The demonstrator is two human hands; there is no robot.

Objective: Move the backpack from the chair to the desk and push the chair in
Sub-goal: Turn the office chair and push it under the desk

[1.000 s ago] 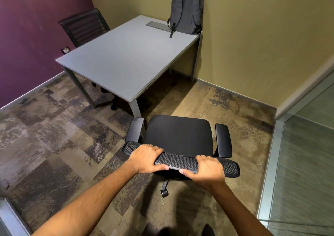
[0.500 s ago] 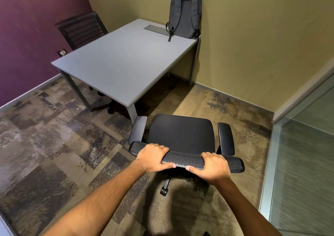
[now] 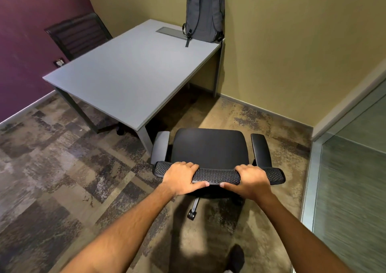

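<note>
A grey backpack stands upright at the far right corner of the grey desk, leaning on the tan wall. A black office chair with an empty seat stands on the carpet just off the desk's near right corner. My left hand grips the left part of the chair's mesh backrest top. My right hand grips the right part of the same rim. The chair's base is mostly hidden; one caster shows.
A second black chair sits at the desk's far side by the purple wall. A glass partition runs along the right. A desk leg stands close to the chair's left armrest. My shoe shows at the bottom.
The chair has rolled a little to the right along the desk's near corner with both hands still on its backrest. The view has shifted slightly.
</note>
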